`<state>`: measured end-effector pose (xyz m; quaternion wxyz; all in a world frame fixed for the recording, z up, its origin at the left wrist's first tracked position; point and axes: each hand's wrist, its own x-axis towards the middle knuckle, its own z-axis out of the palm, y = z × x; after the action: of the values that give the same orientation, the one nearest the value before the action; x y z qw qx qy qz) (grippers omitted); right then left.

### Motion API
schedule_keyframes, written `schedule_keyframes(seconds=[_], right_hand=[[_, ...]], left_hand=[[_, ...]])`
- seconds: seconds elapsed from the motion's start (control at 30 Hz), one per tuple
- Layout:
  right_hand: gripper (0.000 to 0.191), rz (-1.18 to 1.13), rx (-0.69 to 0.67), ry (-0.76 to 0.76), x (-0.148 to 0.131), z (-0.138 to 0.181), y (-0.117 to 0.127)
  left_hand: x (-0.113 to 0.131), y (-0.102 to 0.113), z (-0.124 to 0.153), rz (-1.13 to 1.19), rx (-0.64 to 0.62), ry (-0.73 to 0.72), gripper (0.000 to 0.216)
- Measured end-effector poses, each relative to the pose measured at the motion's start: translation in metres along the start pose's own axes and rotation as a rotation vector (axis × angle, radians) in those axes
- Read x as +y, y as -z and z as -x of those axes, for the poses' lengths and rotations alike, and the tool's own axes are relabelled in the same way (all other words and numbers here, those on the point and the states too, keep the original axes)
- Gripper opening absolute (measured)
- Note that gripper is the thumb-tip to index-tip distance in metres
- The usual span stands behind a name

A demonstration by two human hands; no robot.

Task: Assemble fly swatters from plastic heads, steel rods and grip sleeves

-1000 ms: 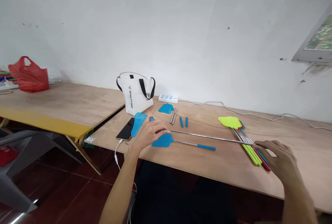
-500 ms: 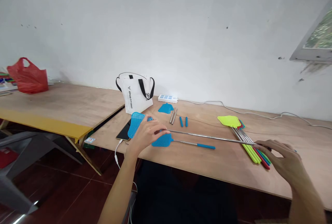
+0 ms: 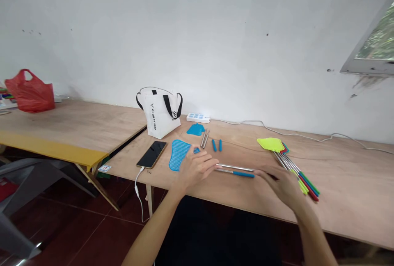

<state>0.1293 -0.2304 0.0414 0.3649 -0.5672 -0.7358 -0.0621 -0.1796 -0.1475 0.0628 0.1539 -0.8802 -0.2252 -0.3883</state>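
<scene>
A blue fly swatter lies across the plywood table, its mesh head to the left and its metal rod running right. My left hand is closed on the rod just behind the head. My right hand, slightly blurred, is curled around the rod's other end, so only a short length of rod shows between the hands. A second swatter with a blue grip lies just in front of the rod, its head hidden under my left hand.
A bundle of swatters with coloured handles lies to the right. Behind are a loose blue head, metal tubes, two blue grips, a power strip, a white tote bag and a phone. A red bag sits far left.
My right hand has moved left toward my left hand and the rod between them has become much shorter. The blue head has shifted right, off the phone.
</scene>
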Motion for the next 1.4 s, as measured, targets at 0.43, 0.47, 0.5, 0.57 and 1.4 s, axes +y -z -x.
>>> schedule_keyframes(seconds=[0.43, 0.47, 0.5, 0.57, 1.4], right_hand=[[0.059, 0.231, 0.008, 0.05, -0.059, 0.002, -0.029], [0.059, 0.234, 0.008, 0.054, -0.06, 0.002, -0.03], [0.059, 0.231, 0.006, 0.056, -0.061, 0.002, -0.031], [0.057, 0.218, -0.01, 0.062, -0.061, 0.003, -0.034], [0.049, 0.29, 0.048, 0.179, -0.061, 0.005, -0.034]], left_hand=[[0.021, -0.016, -0.002, 0.045, -0.042, -0.036, 0.028], [0.02, -0.017, -0.001, 0.048, -0.037, -0.038, 0.028], [0.019, -0.016, -0.001, 0.051, -0.033, -0.04, 0.028], [0.015, -0.015, 0.0, 0.064, -0.038, -0.052, 0.029], [0.015, -0.007, 0.003, 0.063, -0.067, -0.068, 0.033]])
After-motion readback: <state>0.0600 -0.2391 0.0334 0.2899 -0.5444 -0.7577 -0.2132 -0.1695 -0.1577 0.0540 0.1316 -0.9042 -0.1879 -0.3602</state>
